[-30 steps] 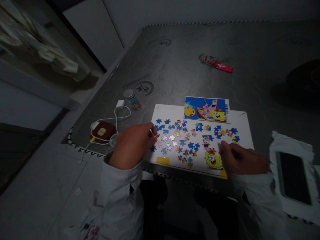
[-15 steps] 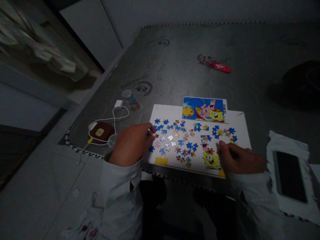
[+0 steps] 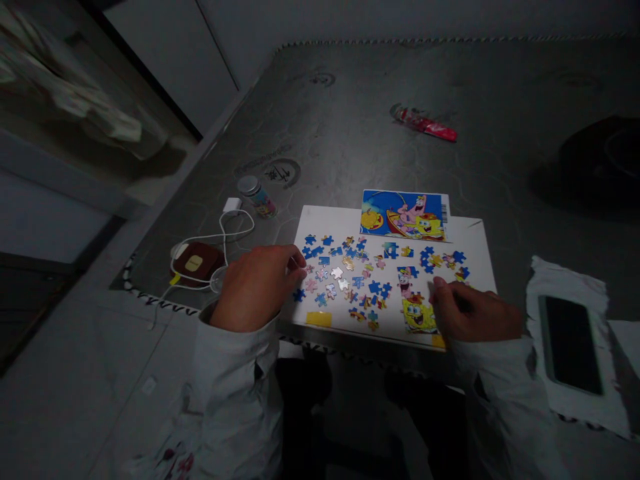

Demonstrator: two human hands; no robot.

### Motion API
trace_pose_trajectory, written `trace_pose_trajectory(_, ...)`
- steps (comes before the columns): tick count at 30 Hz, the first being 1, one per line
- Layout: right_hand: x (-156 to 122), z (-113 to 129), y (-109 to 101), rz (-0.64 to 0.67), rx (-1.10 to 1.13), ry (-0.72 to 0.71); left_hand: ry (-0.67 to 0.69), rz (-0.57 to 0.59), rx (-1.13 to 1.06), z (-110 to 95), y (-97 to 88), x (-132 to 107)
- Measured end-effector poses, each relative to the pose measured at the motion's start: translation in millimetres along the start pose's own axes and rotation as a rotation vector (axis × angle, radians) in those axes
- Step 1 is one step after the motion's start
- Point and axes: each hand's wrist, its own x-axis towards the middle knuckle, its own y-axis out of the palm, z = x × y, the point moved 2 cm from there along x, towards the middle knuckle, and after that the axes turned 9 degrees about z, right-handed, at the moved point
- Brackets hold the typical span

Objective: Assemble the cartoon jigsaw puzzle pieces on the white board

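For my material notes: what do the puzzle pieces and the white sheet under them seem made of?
Puzzle pieces: probably printed cardboard, glossy, since several glint in the light. White sheet: matt paper or thin card, flat with crisp corners; I cannot tell which.

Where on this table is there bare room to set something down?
Bare tabletop lies between the picture card and the red wrapper. Crowded: the white board with puzzle pieces, the cable and jar beside it, the phone on the right.
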Motion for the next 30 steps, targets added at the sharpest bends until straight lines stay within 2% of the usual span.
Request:
trace_pose_trajectory(6,0.7,-4.0,2.1,0.028,-0.025,0.021,-0.003,-0.015,-0.004,2.5,0.3,-1.4)
trace_pose_trajectory(11,1.3,-4.1,2.3,0.037,-0.036,0.026,0.046,-0.031,-0.021,-0.5,-1.1,-2.8)
trace_pose_trajectory(14,1.6,-3.5,2.0,0.029,-0.055,0.024,0.123,-0.026,-0.003,-11.7,0.3,-1.9)
trace_pose_trajectory(21,0.7,-2.3,1.1,0.017,-0.034,0.019,0.505,0.058,0.06,-49.6,15.1,-1.1)
trace_pose_trajectory(24,0.3,-1.8,1.4,0.003,-0.026,0.01,0.558,0.074,0.09,-60.2,20.3,-1.3)
trace_pose_trajectory(30,0.2,0.1,0.5,-0.017,-0.016,-0.036,0.574,0.098,0.165,-72.2,26.6,2.1)
